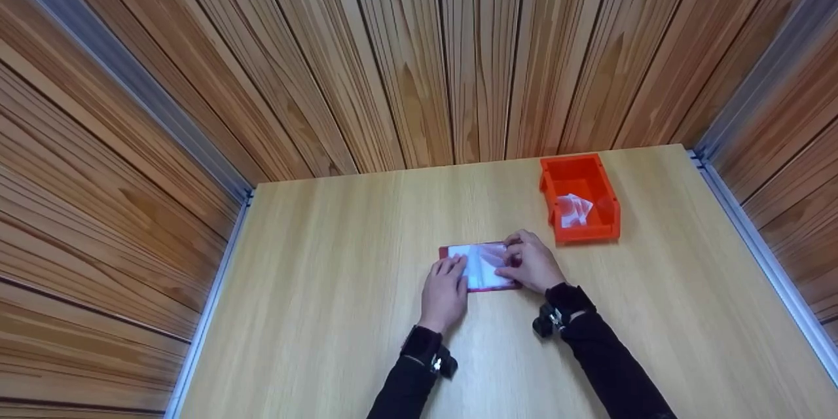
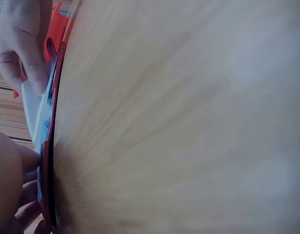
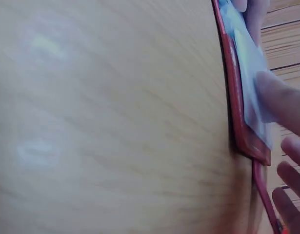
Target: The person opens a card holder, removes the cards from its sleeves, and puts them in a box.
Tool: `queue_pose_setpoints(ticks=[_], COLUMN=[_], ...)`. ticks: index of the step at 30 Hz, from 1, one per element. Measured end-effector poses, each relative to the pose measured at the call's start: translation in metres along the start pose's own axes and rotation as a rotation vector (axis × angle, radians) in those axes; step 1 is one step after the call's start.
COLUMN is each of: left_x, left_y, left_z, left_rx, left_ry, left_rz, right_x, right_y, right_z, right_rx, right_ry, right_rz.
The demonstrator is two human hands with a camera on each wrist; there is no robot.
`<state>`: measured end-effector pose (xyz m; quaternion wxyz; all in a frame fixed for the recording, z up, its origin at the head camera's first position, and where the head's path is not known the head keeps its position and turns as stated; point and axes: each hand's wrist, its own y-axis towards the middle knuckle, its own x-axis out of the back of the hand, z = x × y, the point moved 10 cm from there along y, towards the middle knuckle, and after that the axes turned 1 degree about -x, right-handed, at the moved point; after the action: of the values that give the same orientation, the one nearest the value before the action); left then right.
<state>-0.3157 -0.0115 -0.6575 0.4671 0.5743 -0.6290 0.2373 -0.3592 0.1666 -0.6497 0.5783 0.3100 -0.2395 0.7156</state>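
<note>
A red card holder [image 1: 443, 253] with clear plastic sleeves [image 1: 483, 273] lies spread flat on the table in the head view. My left hand [image 1: 445, 294] rests on its left part, fingers stretched over the sleeves. At the right side, my right hand [image 1: 533, 266] pinches a sleeve between thumb and fingers. The left wrist view shows that sleeve [image 2: 30, 107] lifted at an angle off the holder's red cover [image 2: 48, 165]. From the right wrist, the thumb [image 3: 274, 95] lies against the clear sleeve [image 3: 250, 63]; a red strap [image 3: 263, 190] extends from the cover.
An orange-red open bin [image 1: 586, 234] stands beyond my right hand, with several pinkish-white paper or card pieces [image 1: 573, 211] inside. Wood-plank walls [image 1: 419, 78] and metal rails [image 1: 209, 301] border the light wooden table [image 1: 327, 314].
</note>
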Motion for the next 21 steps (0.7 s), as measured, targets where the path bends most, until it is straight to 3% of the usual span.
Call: queue_pose_setpoints(ticks=[7, 14, 21], left_x=[-0.003, -0.004, 0.006], left_y=[0.0, -0.001, 0.002], left_z=[0.006, 0.015, 0.019], left_rx=[0.049, 0.113, 0.12], left_ry=[-0.079, -0.202, -0.359], left_rz=[0.044, 0.065, -0.012], right_x=[0.004, 0.003, -0.011], right_y=[-0.003, -0.004, -0.004], right_z=[0.0, 0.009, 0.015], right_rx=[-0.049, 0.012, -0.055], right_ry=[0.06, 0.068, 0.252], right_rz=[-0.054, -0.085, 0.027])
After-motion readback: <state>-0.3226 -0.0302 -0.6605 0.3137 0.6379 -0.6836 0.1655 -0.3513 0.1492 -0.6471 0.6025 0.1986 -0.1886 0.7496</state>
